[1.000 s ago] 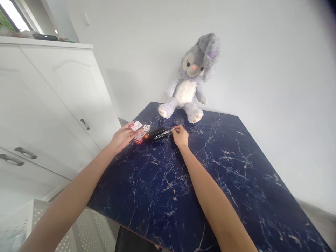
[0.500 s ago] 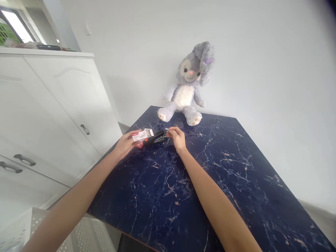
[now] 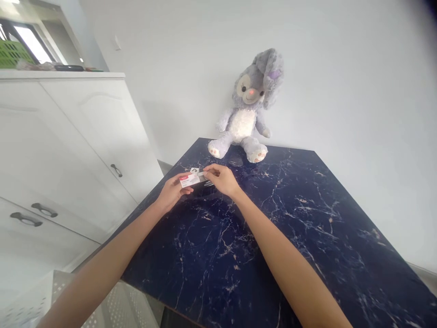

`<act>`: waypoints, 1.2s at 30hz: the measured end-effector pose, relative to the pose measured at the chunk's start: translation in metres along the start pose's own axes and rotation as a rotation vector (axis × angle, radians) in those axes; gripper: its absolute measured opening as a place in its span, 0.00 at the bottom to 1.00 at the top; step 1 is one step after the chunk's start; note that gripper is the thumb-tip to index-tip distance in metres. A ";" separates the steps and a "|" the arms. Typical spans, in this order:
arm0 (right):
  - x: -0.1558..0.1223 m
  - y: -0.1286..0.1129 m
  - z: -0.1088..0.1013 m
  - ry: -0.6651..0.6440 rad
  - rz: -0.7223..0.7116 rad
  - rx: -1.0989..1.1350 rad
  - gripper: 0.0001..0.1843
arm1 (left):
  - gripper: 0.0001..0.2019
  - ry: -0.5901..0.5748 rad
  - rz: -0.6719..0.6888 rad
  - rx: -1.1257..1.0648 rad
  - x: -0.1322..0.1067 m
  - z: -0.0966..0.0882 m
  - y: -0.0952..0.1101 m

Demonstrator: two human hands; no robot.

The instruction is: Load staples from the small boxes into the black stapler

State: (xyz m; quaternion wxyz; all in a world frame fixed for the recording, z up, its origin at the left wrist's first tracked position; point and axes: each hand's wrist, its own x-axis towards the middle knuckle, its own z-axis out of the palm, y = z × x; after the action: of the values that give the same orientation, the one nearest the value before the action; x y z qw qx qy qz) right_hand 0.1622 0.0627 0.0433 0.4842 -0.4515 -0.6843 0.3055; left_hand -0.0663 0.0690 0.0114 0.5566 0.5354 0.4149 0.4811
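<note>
My left hand (image 3: 172, 191) grips a small red and white box (image 3: 190, 179) and lifts it just above the dark blue marble table (image 3: 273, 228). My right hand (image 3: 220, 177) is closed in a pinch at the box's right end, where a thin silvery strip shows between the fingertips. Both hands meet near the table's far left part. The black stapler seen earlier is mostly hidden behind my hands; only a dark bit shows below the box.
A grey plush rabbit (image 3: 249, 107) sits at the table's far edge against the white wall. A white cabinet (image 3: 68, 146) with metal handles stands to the left. A perforated white surface (image 3: 112, 305) lies below the table's near left corner.
My left hand has lifted the small box from the table and brought it right. My right hand left the stapler's end and moved left to pinch at the box.
</note>
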 end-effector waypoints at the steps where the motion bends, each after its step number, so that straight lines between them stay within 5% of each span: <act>1: 0.000 -0.001 0.000 -0.014 -0.020 -0.017 0.09 | 0.20 0.008 0.007 -0.004 -0.001 0.001 0.001; 19: -0.001 -0.001 0.005 0.045 -0.079 -0.249 0.06 | 0.16 0.002 -0.012 -0.067 -0.003 0.002 0.008; 24: -0.003 0.004 0.007 -0.039 -0.268 -0.234 0.12 | 0.15 -0.013 -0.031 -0.119 -0.002 0.000 0.007; 36: -0.003 0.004 0.011 -0.161 -0.234 -0.307 0.19 | 0.12 0.029 -0.150 -0.313 0.000 0.003 0.010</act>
State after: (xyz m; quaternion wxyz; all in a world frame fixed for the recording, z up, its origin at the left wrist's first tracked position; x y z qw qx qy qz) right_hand 0.1539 0.0618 0.0350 0.3856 -0.4114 -0.8073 0.1743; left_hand -0.0642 0.0677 0.0221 0.6616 0.4027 0.3817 0.5045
